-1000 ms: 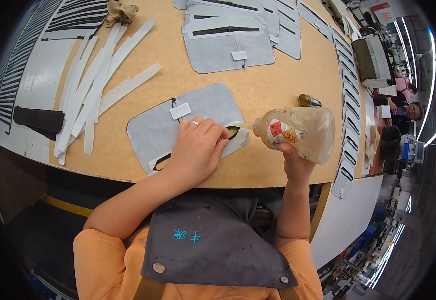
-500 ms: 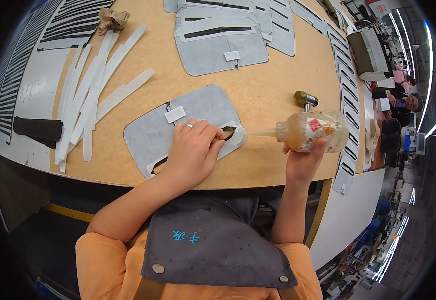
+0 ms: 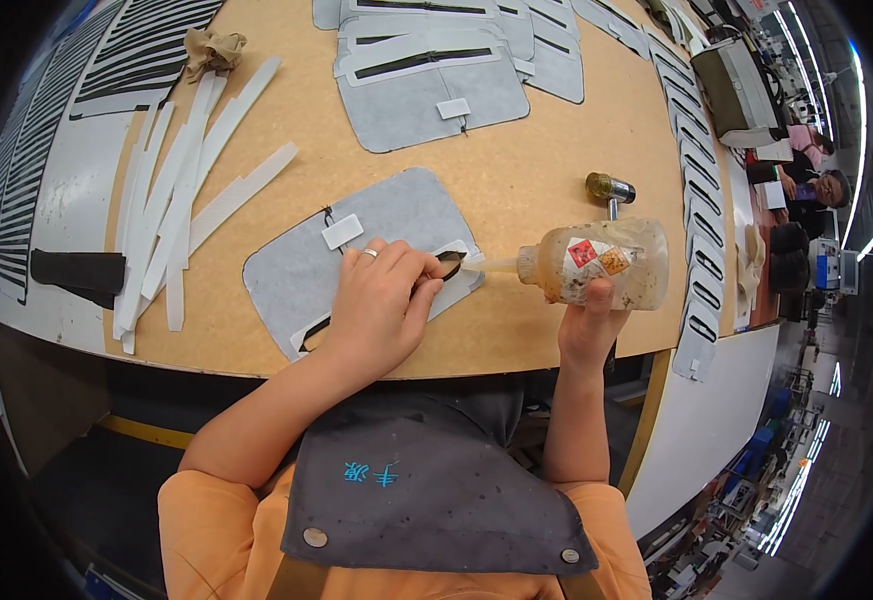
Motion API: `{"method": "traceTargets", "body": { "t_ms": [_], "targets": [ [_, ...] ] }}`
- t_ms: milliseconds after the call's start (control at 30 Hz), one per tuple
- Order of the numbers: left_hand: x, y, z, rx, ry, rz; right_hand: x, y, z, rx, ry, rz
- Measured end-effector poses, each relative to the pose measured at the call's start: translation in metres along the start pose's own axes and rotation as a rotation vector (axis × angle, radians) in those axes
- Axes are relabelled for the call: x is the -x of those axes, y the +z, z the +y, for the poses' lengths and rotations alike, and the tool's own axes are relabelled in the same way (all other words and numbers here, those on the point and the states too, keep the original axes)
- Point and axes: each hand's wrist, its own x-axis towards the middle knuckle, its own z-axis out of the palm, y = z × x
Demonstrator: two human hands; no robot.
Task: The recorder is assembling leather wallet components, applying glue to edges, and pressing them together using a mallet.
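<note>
A grey rounded panel lies slantwise on the table in front of me. It carries a white tab with a dark cord and a white-bordered slot with black edging along its near side. My left hand rests over that slot, thumb and fingers pinched on the edging near the slot's right end. A translucent, glue-stained squeeze bottle lies on its side in my right hand, which grips it from below. Its thin nozzle points left, the tip at the slot's right end beside my left fingertips.
Similar grey panels overlap at the back; more form a row along the right edge. White strips, black folded fabric and a crumpled tan piece lie left. A small hammer is behind the bottle. People sit far right.
My right hand has brought the bottle leftward, and its nozzle tip has come over the slot's right end. My left hand keeps its pinch on the panel.
</note>
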Motion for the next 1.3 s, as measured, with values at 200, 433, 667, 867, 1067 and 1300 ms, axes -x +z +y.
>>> {"method": "traceTargets", "body": {
  "t_ms": [200,433,667,867,1067,1300],
  "targets": [
    [0.001,-0.002,0.003,-0.001,0.004,-0.013,-0.003,0.011,-0.021,-0.244,0.31,-0.08],
    [-0.014,-0.04,-0.018,-0.31,0.049,0.084,-0.067,-0.049,-0.118,-1.639,0.323,-0.15],
    [-0.043,-0.068,-0.03,-0.286,-0.07,-0.106,-0.05,-0.073,-0.111,-1.151,0.057,-0.017],
    [-0.037,-0.089,-0.018,0.072,-0.355,-0.405,-0.024,-0.022,-0.042,-0.744,0.519,0.26],
    [0.037,-0.1,-0.007,0.806,-0.538,0.155,-0.022,-0.015,-0.031,-0.721,0.534,0.21],
    [0.072,-0.102,0.023,0.774,-0.932,-0.77,-0.011,-0.006,-0.02,-0.458,0.387,0.046]
  ]
}}
